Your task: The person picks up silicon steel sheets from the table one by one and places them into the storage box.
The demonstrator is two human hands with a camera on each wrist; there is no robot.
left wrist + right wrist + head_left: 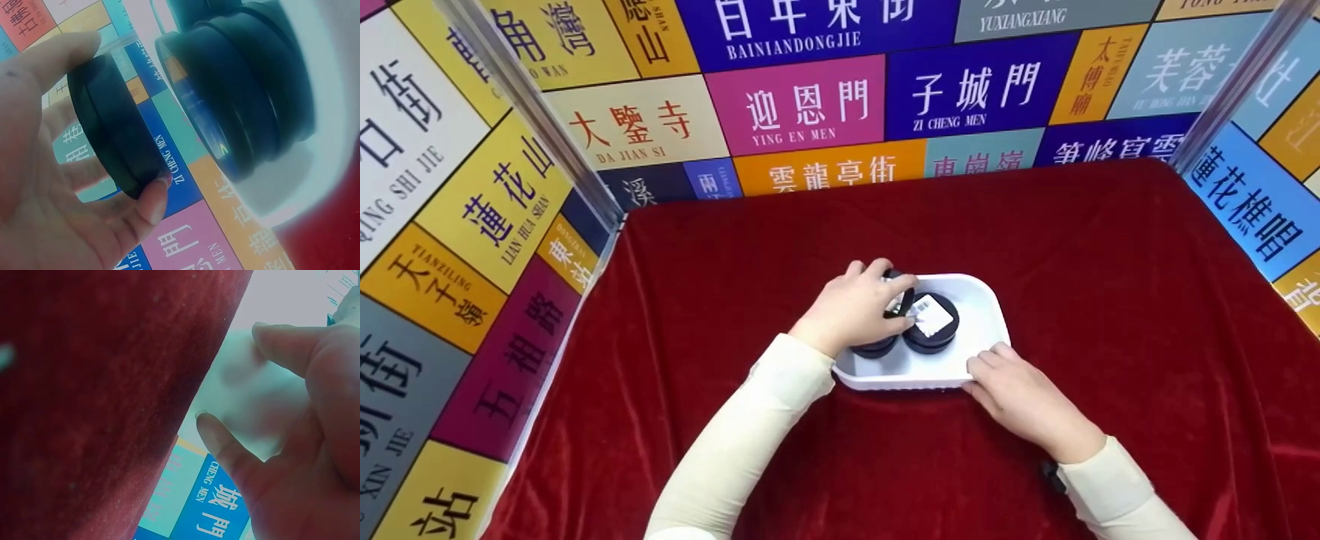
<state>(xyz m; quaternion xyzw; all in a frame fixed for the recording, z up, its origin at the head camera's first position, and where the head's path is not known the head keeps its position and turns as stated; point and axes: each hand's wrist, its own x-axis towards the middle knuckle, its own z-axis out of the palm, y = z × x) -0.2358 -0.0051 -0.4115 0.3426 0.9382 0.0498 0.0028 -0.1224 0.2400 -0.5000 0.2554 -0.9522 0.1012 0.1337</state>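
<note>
My left hand (859, 304) grips a flat, round black container (109, 126), thumb and fingers around its edge, tilted on its side over a white tray (986, 322). Two more round black containers sit in the tray. One (931, 341) carries a white label (933, 316) with a barcode; the other (874, 349) is partly hidden under the left hand. At the tray's near right corner my right hand (1020, 386) holds the rim, its fingers over the edge and its thumb low on the outer wall.
Dark red velvet cloth (720, 300) covers the table beneath the tray. Colourful panels with place names (802, 105) stand behind and at both sides, with metal posts (540, 112) at the back corners.
</note>
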